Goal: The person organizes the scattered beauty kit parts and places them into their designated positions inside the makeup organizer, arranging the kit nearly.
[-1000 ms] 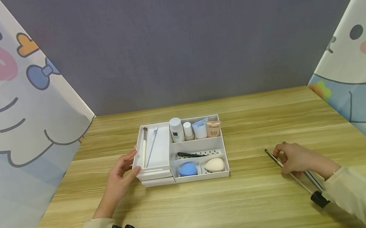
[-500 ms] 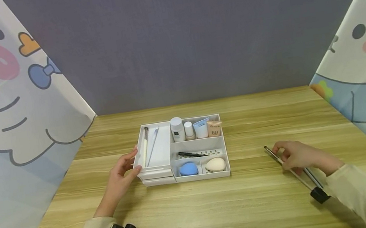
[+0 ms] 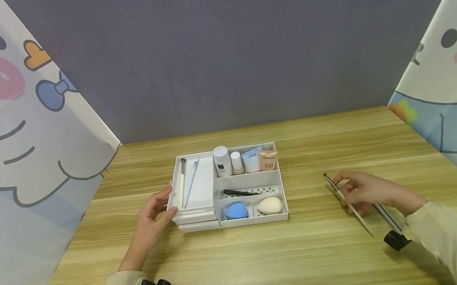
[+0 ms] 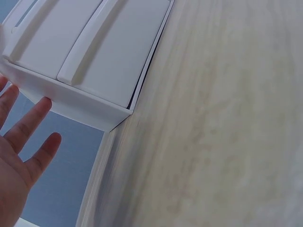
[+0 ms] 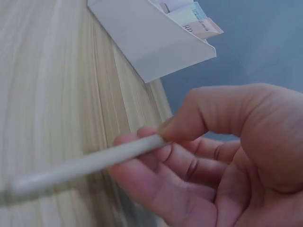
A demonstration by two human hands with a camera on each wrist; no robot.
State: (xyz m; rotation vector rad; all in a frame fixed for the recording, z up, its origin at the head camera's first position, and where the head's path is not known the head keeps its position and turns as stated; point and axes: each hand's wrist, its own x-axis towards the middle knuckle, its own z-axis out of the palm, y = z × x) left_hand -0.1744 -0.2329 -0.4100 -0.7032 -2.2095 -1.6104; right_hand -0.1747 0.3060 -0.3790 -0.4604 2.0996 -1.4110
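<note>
My right hand (image 3: 366, 191) pinches a slim makeup brush (image 3: 360, 219) with a dark tip and a pale handle. In the right wrist view, the thumb and index finger grip its white handle (image 5: 90, 163). A second, silver-grey stick (image 3: 387, 218) lies on the table, partly hidden beneath that hand. My left hand (image 3: 151, 218) is at the left side of a white cosmetics organizer (image 3: 246, 180), thumb near its front corner. The left wrist view shows spread, nearly straight fingers (image 4: 31, 123) along the organizer's wall. Two brushes (image 3: 182, 181) lie in the organizer's left tray.
Inside the organizer stand a white bottle (image 3: 222, 163), a smaller bottle (image 3: 237, 163) and two tubes (image 3: 252, 161). A black pen-like stick (image 3: 240, 192), a blue sponge (image 3: 236, 211) and a cream sponge (image 3: 270, 205) lie in front. A grey panel (image 3: 220, 55) borders the wooden table.
My right hand has raised the brush and shifted slightly left and away from me, while the silver-grey stick stays on the table. The left hand keeps its place at the organizer.
</note>
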